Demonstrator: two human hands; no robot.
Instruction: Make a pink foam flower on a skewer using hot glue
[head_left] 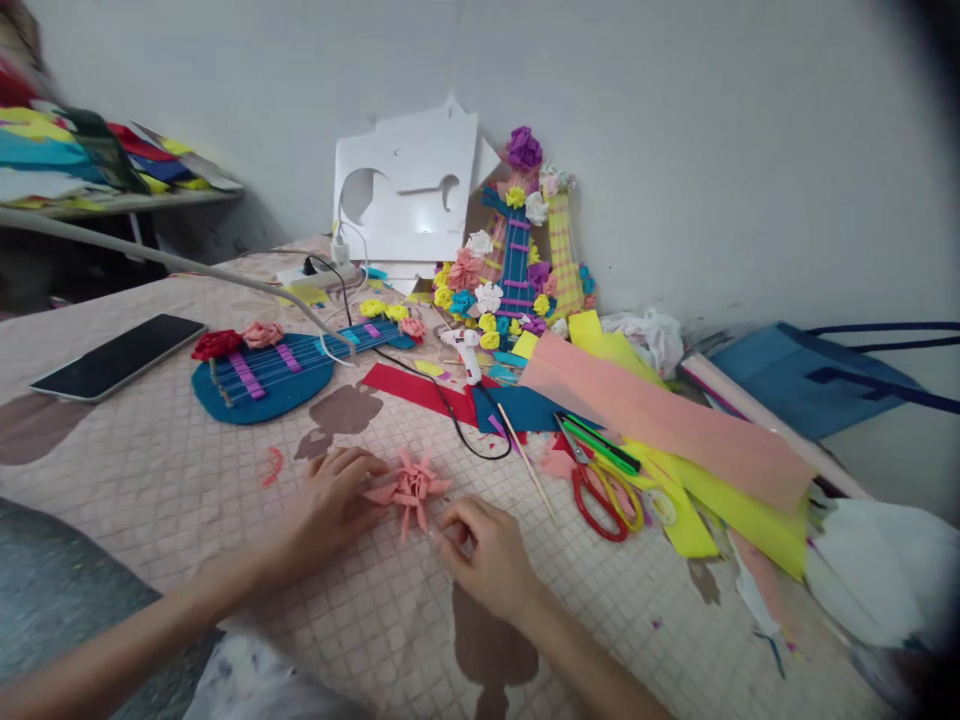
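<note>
A pink crepe paper flower (412,485) with pointed petals and a crumpled centre lies between my two hands, low over the quilted table cover. The fingers of my left hand (346,495) close on its left petal. From the right, my right hand (484,550) has thumb and forefinger pinched at the flower's lower right edge; whether a petal tip is between them is too small to tell. Small pink paper scraps (271,466) lie beyond my left hand. A thin wooden stick (529,465) rests to the right of the flower.
A blue paper guitar (262,375) and a tablet (120,355) lie at left. Behind stand a white glue gun (463,350) with its cord and flower-decorated guitars (517,250). Red-handled scissors (600,505), a green cutter (607,445) and pink paper sheets (660,410) are at right.
</note>
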